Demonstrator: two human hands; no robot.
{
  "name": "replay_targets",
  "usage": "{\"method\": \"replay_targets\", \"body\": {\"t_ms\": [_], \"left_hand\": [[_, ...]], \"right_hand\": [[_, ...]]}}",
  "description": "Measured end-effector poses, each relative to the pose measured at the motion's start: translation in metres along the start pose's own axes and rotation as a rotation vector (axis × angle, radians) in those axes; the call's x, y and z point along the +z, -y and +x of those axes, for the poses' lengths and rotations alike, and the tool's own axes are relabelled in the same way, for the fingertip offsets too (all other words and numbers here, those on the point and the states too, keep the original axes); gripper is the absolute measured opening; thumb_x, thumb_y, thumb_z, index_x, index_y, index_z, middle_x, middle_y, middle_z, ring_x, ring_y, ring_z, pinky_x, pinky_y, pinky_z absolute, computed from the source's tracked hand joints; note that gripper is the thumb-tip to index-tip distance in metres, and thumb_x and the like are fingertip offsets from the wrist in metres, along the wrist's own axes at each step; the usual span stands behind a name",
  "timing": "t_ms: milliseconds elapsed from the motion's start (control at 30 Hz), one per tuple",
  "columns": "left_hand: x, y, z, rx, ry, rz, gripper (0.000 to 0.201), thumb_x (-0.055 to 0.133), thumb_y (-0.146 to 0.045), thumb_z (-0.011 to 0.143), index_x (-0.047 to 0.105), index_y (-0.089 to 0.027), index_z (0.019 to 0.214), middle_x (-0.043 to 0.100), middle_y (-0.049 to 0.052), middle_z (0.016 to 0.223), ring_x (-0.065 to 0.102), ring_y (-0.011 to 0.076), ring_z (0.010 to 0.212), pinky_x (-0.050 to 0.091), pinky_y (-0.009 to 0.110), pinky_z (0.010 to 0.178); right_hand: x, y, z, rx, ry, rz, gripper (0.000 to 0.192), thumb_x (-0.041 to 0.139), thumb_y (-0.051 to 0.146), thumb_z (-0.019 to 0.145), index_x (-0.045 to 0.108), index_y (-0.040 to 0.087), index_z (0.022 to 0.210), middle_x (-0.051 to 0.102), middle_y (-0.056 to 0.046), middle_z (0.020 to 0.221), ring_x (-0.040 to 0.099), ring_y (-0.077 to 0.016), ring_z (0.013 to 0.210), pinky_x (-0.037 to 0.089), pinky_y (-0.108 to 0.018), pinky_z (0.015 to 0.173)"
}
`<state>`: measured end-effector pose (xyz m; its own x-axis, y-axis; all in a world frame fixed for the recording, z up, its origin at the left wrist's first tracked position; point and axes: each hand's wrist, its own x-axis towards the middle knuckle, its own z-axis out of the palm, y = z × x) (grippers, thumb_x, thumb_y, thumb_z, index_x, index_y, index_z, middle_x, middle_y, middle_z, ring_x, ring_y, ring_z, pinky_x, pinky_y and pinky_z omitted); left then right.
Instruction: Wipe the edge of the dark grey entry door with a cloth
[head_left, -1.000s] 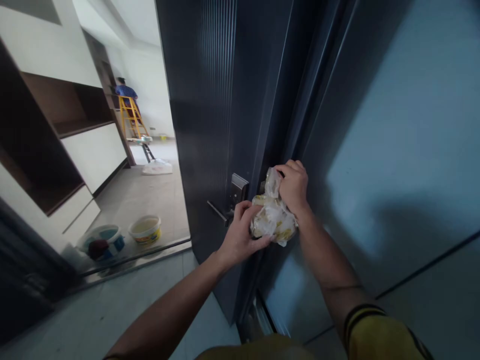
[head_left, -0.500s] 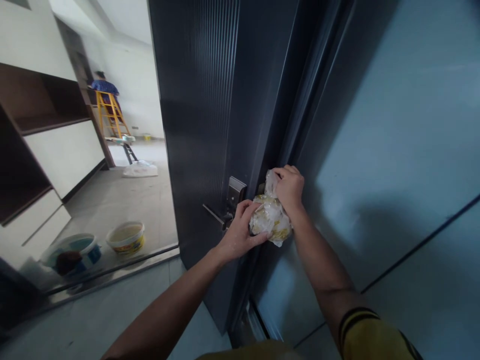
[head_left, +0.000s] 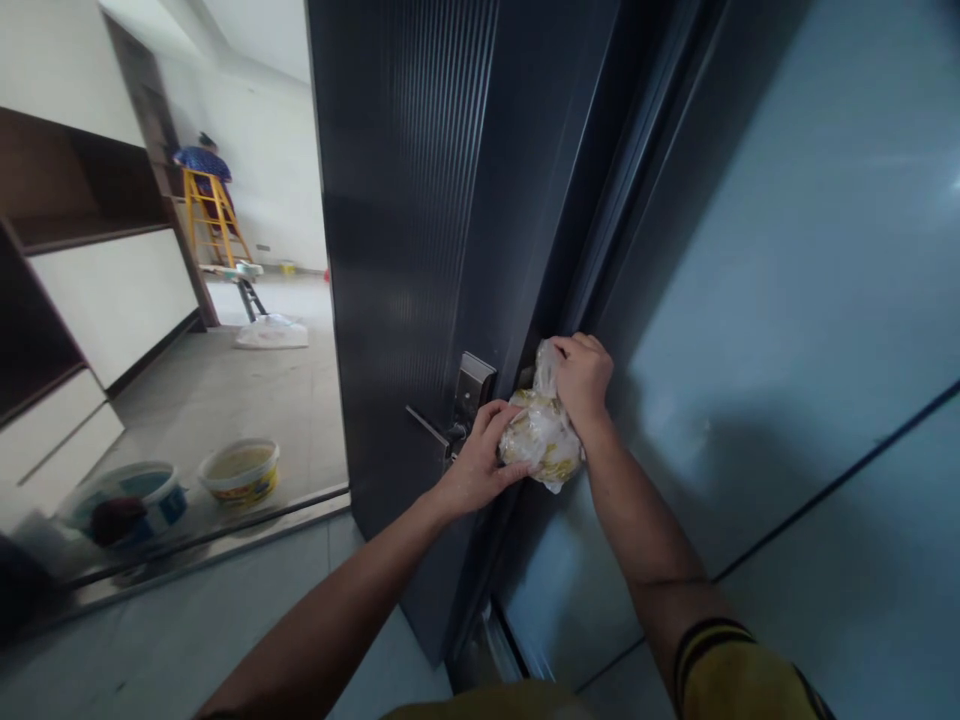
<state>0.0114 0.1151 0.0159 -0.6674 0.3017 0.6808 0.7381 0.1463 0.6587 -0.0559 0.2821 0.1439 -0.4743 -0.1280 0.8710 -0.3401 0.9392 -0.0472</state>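
A crumpled bundle of clear plastic film with yellow markings [head_left: 541,438] is bunched up at the edge of the dark door [head_left: 409,290]. My left hand [head_left: 484,462] grips its left side, thumb below and fingers above. With fingers pinched, my right hand [head_left: 583,375] holds the upper end of the plastic, which is stretched upward into a narrow neck. Just left of the bundle are the door's lock plate [head_left: 475,382] and its lever handle [head_left: 429,430]. What lies inside or behind the plastic is hidden.
Beyond the doorway stand a blue-and-white bucket [head_left: 161,505] and a yellow-labelled tub [head_left: 244,470]. A person [head_left: 202,160] is at a yellow ladder [head_left: 210,215] farther back. White cabinets [head_left: 120,300] line the left; a tiled wall [head_left: 787,330] is at right.
The neck of plastic under my right hand looks slightly longer, and that hand has shifted a little right. My left hand stays on the bundle. The view has turned slightly.
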Motion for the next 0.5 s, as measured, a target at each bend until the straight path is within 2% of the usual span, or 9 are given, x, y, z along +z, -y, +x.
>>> {"method": "replay_targets", "body": {"t_ms": [167, 300, 433, 500], "left_hand": [[0.007, 0.008, -0.007, 0.035, -0.088, 0.004, 0.064, 0.069, -0.057, 0.09, 0.051, -0.021, 0.141, 0.043, 0.016, 0.143, 0.048, 0.03, 0.137, 0.041, 0.05, 0.119], [0.012, 0.005, -0.011, 0.075, -0.142, -0.003, 0.056, 0.068, -0.055, 0.092, 0.057, -0.019, 0.134, 0.049, 0.016, 0.135, 0.056, 0.0273, 0.127, 0.049, 0.046, 0.11], [0.003, -0.006, -0.001, 0.048, -0.215, -0.004, 0.056, 0.074, -0.051, 0.087, 0.06, -0.02, 0.131, 0.052, 0.014, 0.134, 0.056, 0.0271, 0.126, 0.048, 0.046, 0.11], [-0.003, -0.011, 0.003, -0.004, -0.183, 0.003, 0.058, 0.078, -0.052, 0.082, 0.061, -0.02, 0.128, 0.054, 0.012, 0.132, 0.057, 0.0267, 0.122, 0.048, 0.046, 0.11]], "right_hand": [[0.003, -0.003, -0.007, 0.028, 0.047, -0.209, 0.025, 0.056, 0.013, 0.093, 0.08, 0.019, 0.086, 0.07, -0.008, 0.088, 0.057, -0.0225, 0.091, 0.036, -0.032, 0.076], [0.001, -0.005, -0.008, -0.036, 0.102, -0.201, 0.022, 0.059, 0.015, 0.092, 0.079, 0.019, 0.084, 0.069, -0.007, 0.085, 0.057, -0.0218, 0.088, 0.035, -0.032, 0.075], [0.0, -0.001, 0.005, -0.006, -0.003, -0.155, 0.027, 0.055, 0.015, 0.095, 0.08, 0.02, 0.09, 0.07, -0.007, 0.088, 0.057, -0.021, 0.089, 0.037, -0.032, 0.078], [0.002, 0.002, 0.006, -0.013, 0.031, -0.175, 0.026, 0.055, 0.014, 0.094, 0.08, 0.018, 0.088, 0.07, -0.008, 0.089, 0.058, -0.021, 0.088, 0.038, -0.032, 0.078]]}}
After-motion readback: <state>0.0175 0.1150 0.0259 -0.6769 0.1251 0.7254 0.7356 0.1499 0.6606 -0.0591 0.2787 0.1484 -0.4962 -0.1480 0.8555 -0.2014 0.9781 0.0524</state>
